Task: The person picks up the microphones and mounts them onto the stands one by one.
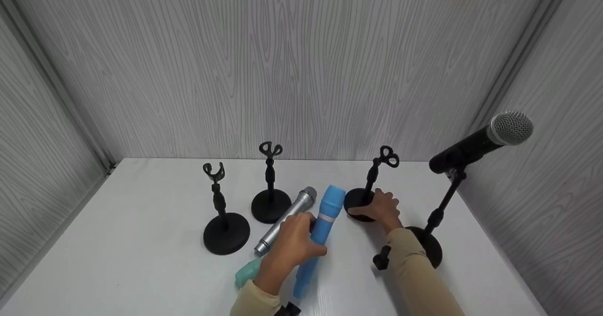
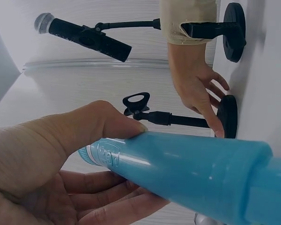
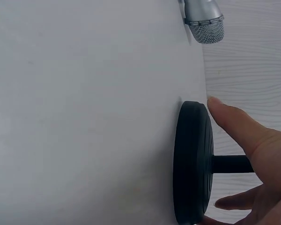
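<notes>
On the far left of the white table (image 1: pixel 141 240) is a small black microphone stand (image 1: pixel 226 233) with a round base and a curvy clip on top. A little teal thing (image 1: pixel 247 272) pokes out from behind the left wrist, which hides the rest of it. Next is the middle stand (image 1: pixel 271 206), standing up near the back, and the silver microphone (image 1: pixel 285 222) lies slanted beside it. The left hand (image 1: pixel 292 243) holds the blue microphone (image 1: pixel 332 200), with the thumb on one side and the fingers on the other, so it sits between them. To the right, the clip stand (image 1: pixel 371 174) stands on its round base. The right hand (image 1: pixel 381 207) is at that base, thumb and fingers spread wide apart around its edge; I cannot tell how hard they press. On the far right, the black microphone (image 1: pixel 464 149) sits tilted on the tall stand (image 1: pixel 435 217), its silver top pointing up.
</notes>
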`<state>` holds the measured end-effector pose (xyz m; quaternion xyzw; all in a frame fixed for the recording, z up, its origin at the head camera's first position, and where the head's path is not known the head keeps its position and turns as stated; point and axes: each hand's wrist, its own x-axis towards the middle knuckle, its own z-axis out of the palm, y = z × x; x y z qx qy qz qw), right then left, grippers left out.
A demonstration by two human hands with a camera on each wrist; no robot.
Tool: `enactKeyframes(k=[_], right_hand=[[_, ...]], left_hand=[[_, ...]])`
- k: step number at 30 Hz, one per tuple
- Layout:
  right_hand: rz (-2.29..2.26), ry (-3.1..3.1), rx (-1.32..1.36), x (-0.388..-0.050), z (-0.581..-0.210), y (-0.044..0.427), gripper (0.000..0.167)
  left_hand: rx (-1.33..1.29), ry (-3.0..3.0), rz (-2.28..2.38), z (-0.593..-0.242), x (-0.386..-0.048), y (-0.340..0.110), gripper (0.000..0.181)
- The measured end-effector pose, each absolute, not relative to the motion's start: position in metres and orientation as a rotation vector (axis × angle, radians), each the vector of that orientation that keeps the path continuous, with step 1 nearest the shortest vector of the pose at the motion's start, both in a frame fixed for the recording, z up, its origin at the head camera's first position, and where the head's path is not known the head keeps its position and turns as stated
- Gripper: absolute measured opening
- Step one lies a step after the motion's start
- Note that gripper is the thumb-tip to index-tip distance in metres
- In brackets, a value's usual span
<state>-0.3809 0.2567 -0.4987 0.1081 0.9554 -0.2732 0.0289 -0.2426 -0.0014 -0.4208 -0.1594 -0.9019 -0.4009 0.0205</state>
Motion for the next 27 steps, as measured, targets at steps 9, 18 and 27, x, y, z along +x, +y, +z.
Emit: enactKeyframes(k=[9,18,27], right_hand=[[-0.822,2.972,0.271,-0.382,-0.503,0.255,0.102],[-0.795,2.931,0.136,-0.38,-0.501,0.257,0.106],[-0.796,2.881,0.025,-0.364,-0.493,0.257,0.103]], left_hand=[[-0.48,-2.79,-1.233,-0.42,-0.243,-0.004,0.044],[-0.454,-2.792,-1.292,-0.416,-0.243,-0.008,0.043],[-0.459,-2.791,-1.321,-0.414,-0.243,-0.007,0.044]])
